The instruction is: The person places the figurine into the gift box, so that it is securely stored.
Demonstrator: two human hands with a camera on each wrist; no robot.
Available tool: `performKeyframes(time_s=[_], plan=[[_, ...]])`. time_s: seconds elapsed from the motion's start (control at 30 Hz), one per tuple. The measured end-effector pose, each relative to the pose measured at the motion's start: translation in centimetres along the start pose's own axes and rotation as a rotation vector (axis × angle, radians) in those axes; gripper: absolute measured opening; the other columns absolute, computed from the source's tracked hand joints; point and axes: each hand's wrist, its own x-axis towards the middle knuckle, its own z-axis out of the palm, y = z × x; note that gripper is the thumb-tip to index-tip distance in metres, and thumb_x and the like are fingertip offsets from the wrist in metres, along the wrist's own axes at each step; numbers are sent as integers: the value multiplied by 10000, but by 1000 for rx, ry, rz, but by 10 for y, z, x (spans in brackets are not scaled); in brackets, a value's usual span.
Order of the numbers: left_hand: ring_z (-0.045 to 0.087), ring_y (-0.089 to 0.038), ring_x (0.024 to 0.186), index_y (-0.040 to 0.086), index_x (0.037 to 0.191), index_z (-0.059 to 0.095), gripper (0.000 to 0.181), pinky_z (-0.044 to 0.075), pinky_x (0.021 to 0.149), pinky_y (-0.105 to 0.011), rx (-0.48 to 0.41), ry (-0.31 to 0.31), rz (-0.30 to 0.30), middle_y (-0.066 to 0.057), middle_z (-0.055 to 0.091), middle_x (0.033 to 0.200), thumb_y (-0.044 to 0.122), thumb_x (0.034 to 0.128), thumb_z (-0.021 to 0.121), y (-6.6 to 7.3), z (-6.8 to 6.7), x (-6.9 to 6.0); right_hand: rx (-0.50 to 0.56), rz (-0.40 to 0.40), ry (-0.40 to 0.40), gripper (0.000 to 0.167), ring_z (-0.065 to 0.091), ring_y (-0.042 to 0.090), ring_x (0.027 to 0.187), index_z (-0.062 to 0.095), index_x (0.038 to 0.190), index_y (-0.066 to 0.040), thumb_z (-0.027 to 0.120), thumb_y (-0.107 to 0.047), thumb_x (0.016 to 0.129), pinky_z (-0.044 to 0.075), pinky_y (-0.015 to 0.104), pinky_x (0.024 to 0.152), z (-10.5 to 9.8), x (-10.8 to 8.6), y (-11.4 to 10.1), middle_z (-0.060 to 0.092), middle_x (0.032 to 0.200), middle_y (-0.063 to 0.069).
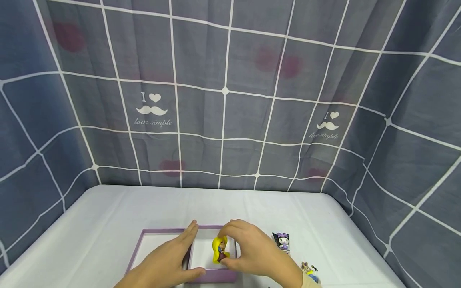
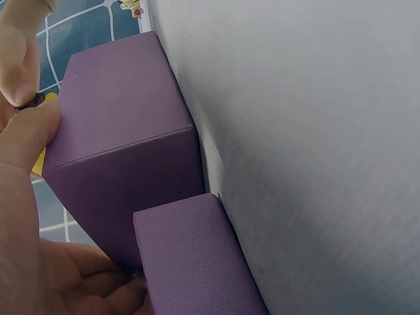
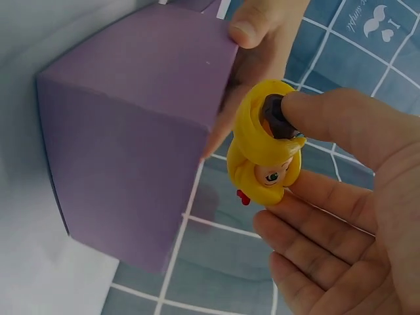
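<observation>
A small figurine with long yellow hair is pinched between thumb and fingers of my right hand, over the white-bottomed purple box. In the right wrist view the figurine hangs between the thumb and fingertips of my right hand, beside the purple box wall. My left hand lies on the box with its fingers extended, thumb at the near edge. The left wrist view shows my left hand touching the purple box, its fingers partly hidden behind it.
A second purple-edged box stands at the left, partly behind my left hand. Right of my right hand are a black and purple figurine and a small yellow and blue one. A grey curtain with white lines hangs behind the white table.
</observation>
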Motion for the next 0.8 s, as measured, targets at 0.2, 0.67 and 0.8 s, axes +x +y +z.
performKeyframes(time_s=[0.2,0.67,0.8], plan=[[490,-280,1279,-20,1510,289,1090,474,963,-465,5,10,11,-146,257,1575,775,802,520,-1,2,-1,25,-22,-7,395,569,8,974,645,1014,-209,849,-298,688,468,177,887,12,8,1,607,1005,-166],[504,-275,1264,-46,1495,305,1067,487,947,-452,16,38,43,-155,276,1565,747,820,535,-3,3,-2,120,-58,-70,367,583,11,876,654,992,-215,852,-278,689,438,104,824,31,25,7,606,935,-180],[502,-266,1267,-36,1503,292,1075,486,952,-446,12,24,31,-138,260,1573,752,814,538,-3,4,-1,136,-67,-83,364,588,10,867,661,983,-214,859,-270,683,431,86,810,36,27,9,603,930,-192]])
